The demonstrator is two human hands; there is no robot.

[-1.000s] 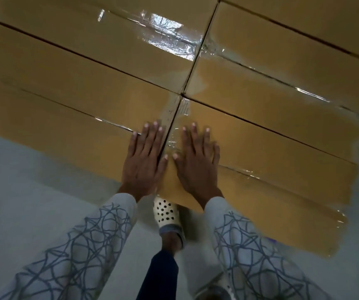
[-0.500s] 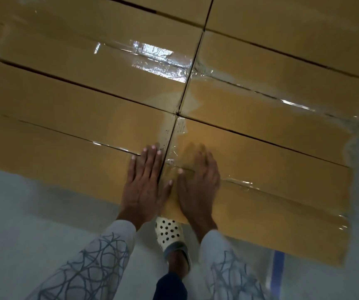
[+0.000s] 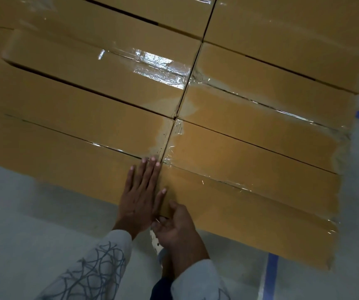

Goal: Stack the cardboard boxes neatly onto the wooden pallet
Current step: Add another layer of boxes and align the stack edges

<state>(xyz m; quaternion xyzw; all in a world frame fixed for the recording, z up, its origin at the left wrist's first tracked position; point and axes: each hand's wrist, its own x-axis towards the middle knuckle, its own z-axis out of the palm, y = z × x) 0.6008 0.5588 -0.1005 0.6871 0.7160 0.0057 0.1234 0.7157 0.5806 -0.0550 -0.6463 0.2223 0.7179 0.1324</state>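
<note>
Through the head camera I am looking down on a layer of long cardboard boxes (image 3: 109, 100) lying side by side, tape shining along their tops; the pallet is not showing. My left hand (image 3: 140, 191) is lying flat, fingers straight and together, pressing on the near left box (image 3: 55, 161) just beside the seam (image 3: 167, 146); my right hand (image 3: 175, 228) is pinching the near right box (image 3: 250, 208) at its near left corner, thumb on top, fingers curling round the edge. That box is stretching away to the right of both hands, long axis running left to right; the right hand being nearer, I am judging any squaring nudge falls to it.
</note>
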